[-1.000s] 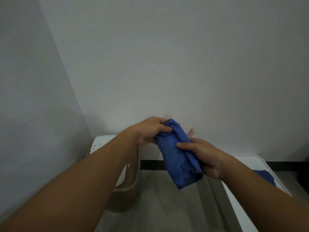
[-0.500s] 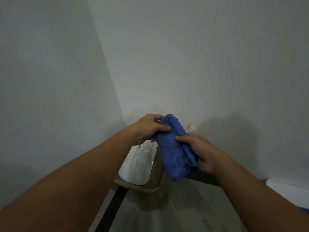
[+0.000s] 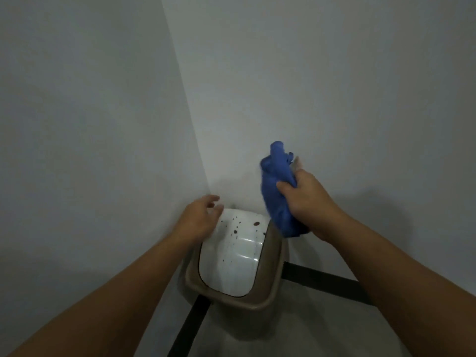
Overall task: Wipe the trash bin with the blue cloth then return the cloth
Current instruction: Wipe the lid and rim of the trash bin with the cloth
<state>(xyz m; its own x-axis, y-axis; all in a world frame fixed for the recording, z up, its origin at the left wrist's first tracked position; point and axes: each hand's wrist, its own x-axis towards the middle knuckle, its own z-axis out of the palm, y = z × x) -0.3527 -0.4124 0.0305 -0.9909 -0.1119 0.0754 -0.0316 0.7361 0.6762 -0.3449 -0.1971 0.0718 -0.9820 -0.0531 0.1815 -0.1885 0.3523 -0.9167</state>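
The trash bin [image 3: 270,284] stands in the room's corner, tan-brown with a white swing lid [image 3: 231,261] spattered with dark brown spots. My right hand [image 3: 306,204] grips the bunched blue cloth [image 3: 277,189], held just above the bin's far right rim. My left hand [image 3: 198,220] is empty, fingers spread, at the lid's far left edge; whether it touches the lid is unclear.
Two pale walls meet in a corner [image 3: 203,163] right behind the bin. A black baseboard [image 3: 324,282] runs along both walls at the grey floor [image 3: 296,333].
My left hand has let go of the cloth and dropped to the bin's lid. The right hand alone holds the cloth. The view has swung left and down onto the bin.
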